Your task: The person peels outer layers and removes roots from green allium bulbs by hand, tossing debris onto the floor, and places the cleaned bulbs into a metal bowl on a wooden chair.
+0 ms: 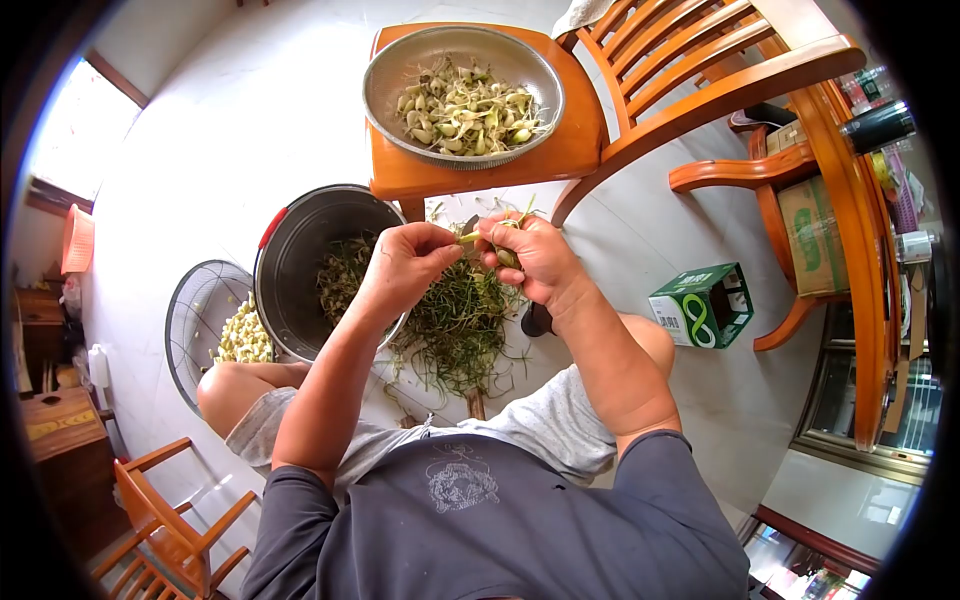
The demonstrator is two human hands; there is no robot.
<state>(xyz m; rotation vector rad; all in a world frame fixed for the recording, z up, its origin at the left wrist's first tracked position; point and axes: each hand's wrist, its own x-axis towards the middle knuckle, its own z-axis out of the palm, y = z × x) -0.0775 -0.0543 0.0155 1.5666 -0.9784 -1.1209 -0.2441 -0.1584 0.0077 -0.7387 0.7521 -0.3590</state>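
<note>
Between my hands, in front of my lap, is a pale green onion-like bulb (469, 238). My left hand (405, 260) pinches its left end with thumb and fingertips. My right hand (540, 258) grips its other end, and more small bulbs (508, 259) with thin stems are tucked in its curled fingers. A small dark blade-like piece (470, 225) shows beside the right thumb; its handle is hidden. Below lies a heap of green trimmings (455, 330) on the floor. A metal colander (385, 125) of untrimmed-looking bulbs with roots rests on the chair seat ahead.
At left stands a big dark pot (275, 270) with trimmings inside. Past it, a round mesh basket (180, 330) holds pale cleaned bulbs. The wooden chair (585, 120) is close in front. A green-and-white box (700, 305) sits on the floor at right, near another wooden chair (775, 180).
</note>
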